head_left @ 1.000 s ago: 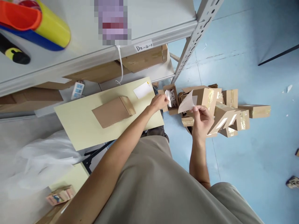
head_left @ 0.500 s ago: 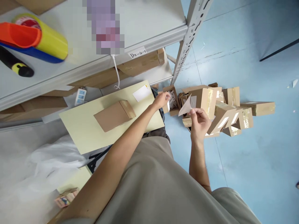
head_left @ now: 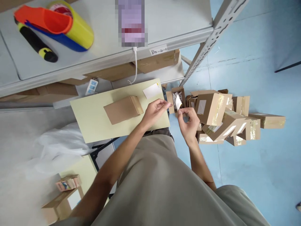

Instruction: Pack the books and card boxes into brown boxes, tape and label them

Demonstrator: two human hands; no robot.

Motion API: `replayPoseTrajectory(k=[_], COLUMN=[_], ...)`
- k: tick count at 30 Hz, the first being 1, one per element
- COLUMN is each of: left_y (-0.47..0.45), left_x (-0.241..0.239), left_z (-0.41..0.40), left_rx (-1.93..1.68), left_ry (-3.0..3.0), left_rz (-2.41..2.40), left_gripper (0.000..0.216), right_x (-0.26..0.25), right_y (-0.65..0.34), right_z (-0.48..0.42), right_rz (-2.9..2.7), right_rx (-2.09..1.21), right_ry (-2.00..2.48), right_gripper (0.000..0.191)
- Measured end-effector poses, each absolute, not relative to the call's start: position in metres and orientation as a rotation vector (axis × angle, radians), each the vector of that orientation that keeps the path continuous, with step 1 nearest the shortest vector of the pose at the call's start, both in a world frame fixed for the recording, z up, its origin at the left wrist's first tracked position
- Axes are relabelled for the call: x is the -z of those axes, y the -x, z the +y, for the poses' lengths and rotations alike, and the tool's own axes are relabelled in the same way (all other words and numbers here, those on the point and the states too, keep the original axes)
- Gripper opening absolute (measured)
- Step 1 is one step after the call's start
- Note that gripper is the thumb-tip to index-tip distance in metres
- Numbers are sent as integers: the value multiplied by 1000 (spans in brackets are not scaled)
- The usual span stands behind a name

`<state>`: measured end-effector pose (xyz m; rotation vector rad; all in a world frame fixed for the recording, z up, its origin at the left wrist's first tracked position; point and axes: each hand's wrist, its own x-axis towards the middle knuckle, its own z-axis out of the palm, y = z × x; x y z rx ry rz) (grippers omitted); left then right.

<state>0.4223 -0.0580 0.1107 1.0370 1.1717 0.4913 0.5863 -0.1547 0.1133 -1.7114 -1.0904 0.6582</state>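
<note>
My right hand (head_left: 189,122) pinches a small white sheet, apparently a label (head_left: 178,102), between thumb and forefinger. Only a narrow part of the sheet shows, tilted upward. A short gap away, my left hand (head_left: 156,112) is closed with thumb and fingertips together; whatever may be in the pinch is too small to make out. Beyond both hands stands an open carton (head_left: 171,102) with white paper scraps inside. On the pale yellow table (head_left: 90,125) to the left lies a closed brown cardboard box (head_left: 121,110). Behind it on the same table is a white paper sheet (head_left: 151,91).
Several taped cartons (head_left: 213,108) are piled on the blue floor at right. A metal shelf (head_left: 178,18) spans the top, holding a tape dispenser (head_left: 80,31), a black-and-yellow cutter (head_left: 37,42) and a blurred device with a white cable (head_left: 135,64). Clear plastic (head_left: 58,144) hangs at left.
My left hand has drawn back from the open carton toward my body. My right hand has moved left with the label, now close to the left. The camera view has shifted too.
</note>
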Motion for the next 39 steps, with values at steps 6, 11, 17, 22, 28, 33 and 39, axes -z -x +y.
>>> replayPoseTrajectory(k=[6,11,17,22,28,33,39], left_y=[-386,-351,-302,-254,-210,-185,-150], left_x=[-134,-130,-116,-105,-112,-113,-94], left_z=[-83,-106,-132,-143,-154,-159,-163], left_rx=[-585,-715,-851,-963,-1045,-1011,-1044], left_ry=[-839,-709,-646,-581,-531,-566,-544], left_rz=[1373,1466,1569,1616,1586,1569,1560], left_gripper=[51,43,39,43,43,45,48], right_x=[-106,-101,-101,-102,-95,-94,-91], right_y=[-544,-506,-474,-473,-463,-427,-391], right_z=[-152,-158,-166,-159,-147,-148,-144], right_rz=[-1376,-1572,-1664,-1443,-1208,-1166,-1183], right_rx=[-744,-862,-1036,-1028,-1128,-1297,-1299], right_ry=[1620,1522,1454,1525,1620,1611,1602], right_gripper=[14,13,12,21,42,47,39])
